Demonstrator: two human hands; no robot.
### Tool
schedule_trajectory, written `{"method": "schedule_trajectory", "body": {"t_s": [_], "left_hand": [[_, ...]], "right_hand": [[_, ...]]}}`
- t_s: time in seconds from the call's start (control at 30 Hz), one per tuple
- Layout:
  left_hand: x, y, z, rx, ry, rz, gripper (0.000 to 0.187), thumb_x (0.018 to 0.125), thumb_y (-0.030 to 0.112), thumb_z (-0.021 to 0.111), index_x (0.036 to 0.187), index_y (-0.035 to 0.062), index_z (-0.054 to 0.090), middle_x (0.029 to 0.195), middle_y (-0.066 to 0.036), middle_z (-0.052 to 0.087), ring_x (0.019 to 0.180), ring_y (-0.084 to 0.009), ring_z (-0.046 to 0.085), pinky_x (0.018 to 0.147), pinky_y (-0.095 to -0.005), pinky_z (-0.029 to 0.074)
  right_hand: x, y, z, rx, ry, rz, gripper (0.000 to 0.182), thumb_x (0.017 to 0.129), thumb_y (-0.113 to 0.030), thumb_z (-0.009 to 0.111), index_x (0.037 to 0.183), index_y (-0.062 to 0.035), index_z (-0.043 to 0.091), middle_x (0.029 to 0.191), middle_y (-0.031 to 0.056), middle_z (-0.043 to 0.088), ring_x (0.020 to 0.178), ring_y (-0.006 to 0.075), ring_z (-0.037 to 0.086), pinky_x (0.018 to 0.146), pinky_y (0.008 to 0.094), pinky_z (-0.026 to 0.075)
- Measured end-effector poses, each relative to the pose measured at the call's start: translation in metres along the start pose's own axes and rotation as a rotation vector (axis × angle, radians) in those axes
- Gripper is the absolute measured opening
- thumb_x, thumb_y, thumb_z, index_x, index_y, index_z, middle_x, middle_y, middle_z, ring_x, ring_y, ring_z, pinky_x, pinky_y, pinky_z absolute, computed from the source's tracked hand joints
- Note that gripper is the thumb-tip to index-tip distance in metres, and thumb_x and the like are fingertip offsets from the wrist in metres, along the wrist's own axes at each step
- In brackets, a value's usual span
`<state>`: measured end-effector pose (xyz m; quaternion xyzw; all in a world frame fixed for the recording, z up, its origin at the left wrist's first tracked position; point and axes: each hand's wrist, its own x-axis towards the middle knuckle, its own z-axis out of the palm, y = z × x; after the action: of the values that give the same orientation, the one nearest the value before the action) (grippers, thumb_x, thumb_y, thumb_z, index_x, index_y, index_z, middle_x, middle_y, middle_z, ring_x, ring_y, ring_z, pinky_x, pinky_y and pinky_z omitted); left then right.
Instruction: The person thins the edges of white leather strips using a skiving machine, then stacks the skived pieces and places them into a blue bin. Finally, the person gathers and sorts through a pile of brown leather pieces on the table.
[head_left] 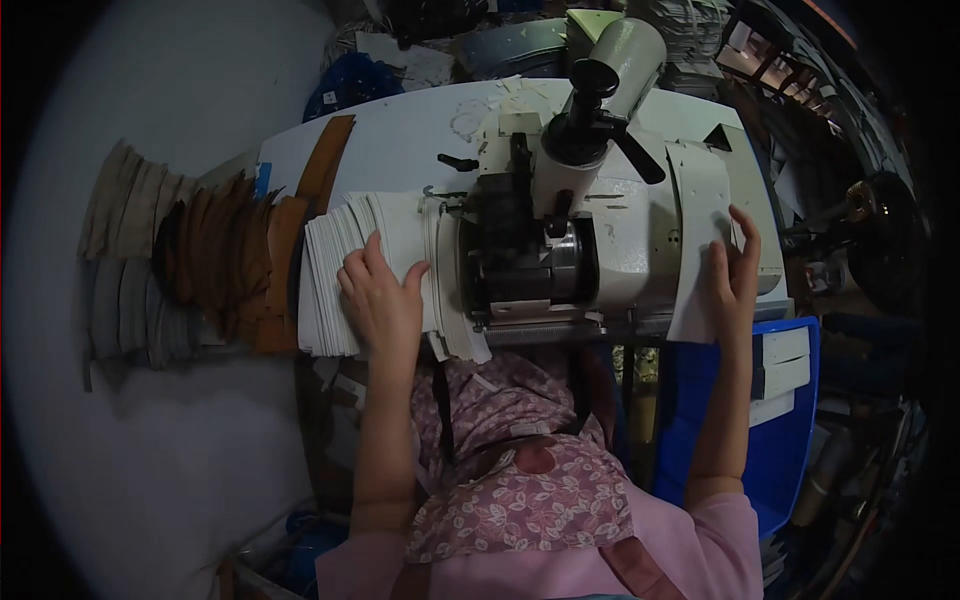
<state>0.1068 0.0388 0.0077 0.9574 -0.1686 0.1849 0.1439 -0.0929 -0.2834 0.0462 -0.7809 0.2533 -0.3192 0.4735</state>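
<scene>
My left hand [385, 305] rests on a fanned stack of white strips [335, 270], its thumb and fingers spread apart. To the right of that stack, more pale strips stand against a machine [530, 265] with dark rollers and a grey-white arm. My right hand [736, 275] is at the right edge of a single long white strip [697, 240] lying across the machine's right side. The right thumb touches that strip near its edge, and the index finger is raised apart from the thumb. The right hand's remaining fingers are partly hidden.
Brown strips [225, 250] and grey strips [130, 290] are stacked at the left by the wall. A blue bin [808, 400] containing white pieces stands below my right arm. Behind the white tabletop [400, 135] lie a blue bag [352, 85] and scraps.
</scene>
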Motion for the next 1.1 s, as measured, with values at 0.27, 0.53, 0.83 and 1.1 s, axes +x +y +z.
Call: {"method": "schedule_trajectory", "body": {"t_s": [0.27,0.53,0.83,1.1], "left_hand": [[0.013,-0.018,-0.024,-0.488,-0.263,-0.408,0.039,0.088,0.018,0.071,0.119,-0.0008,0.057,0.099,-0.014,0.065,0.09,-0.0226,0.065,0.077,-0.0343,0.052],[-0.075,0.061,-0.057,-1.499,-0.393,-0.281,0.074,0.091,-0.008,0.055,0.153,0.005,0.016,0.101,-0.008,0.061,0.089,-0.0119,0.062,0.077,-0.0213,0.048],[-0.099,0.07,-0.014,-0.982,-0.303,-0.106,0.042,0.092,0.002,0.061,0.134,0.0049,0.057,0.087,-0.013,0.065,0.068,-0.0138,0.059,0.062,-0.0274,0.049],[-0.092,0.088,-0.005,-1.045,-0.306,0.0,0.041,0.092,0.002,0.061,0.133,0.0072,0.058,0.094,-0.017,0.068,0.072,-0.0179,0.065,0.064,-0.0288,0.051]], "right_hand": [[0.01,-0.017,0.014,-0.277,0.184,-0.37,0.025,0.098,-0.011,0.053,0.122,-0.0022,0.056,0.122,0.0144,0.057,0.115,0.025,0.053,0.1,0.0354,0.039],[-0.107,-0.042,0.115,0.572,-0.534,0.229,0.024,0.098,-0.005,0.052,0.12,-0.0048,0.043,0.112,0.0077,0.054,0.097,0.0099,0.053,0.087,0.0251,0.044],[-0.122,-0.011,0.156,0.419,-0.281,0.175,0.016,0.098,-0.012,0.053,0.111,-0.0042,0.052,0.072,0.0,0.051,0.061,0.005,0.042,0.056,0.0218,0.036],[-0.119,-0.007,0.144,0.462,-0.133,0.18,0.011,0.099,-0.008,0.05,0.108,-0.0022,0.051,0.095,0.0024,0.056,0.081,0.0044,0.048,0.07,0.0191,0.04]]}}
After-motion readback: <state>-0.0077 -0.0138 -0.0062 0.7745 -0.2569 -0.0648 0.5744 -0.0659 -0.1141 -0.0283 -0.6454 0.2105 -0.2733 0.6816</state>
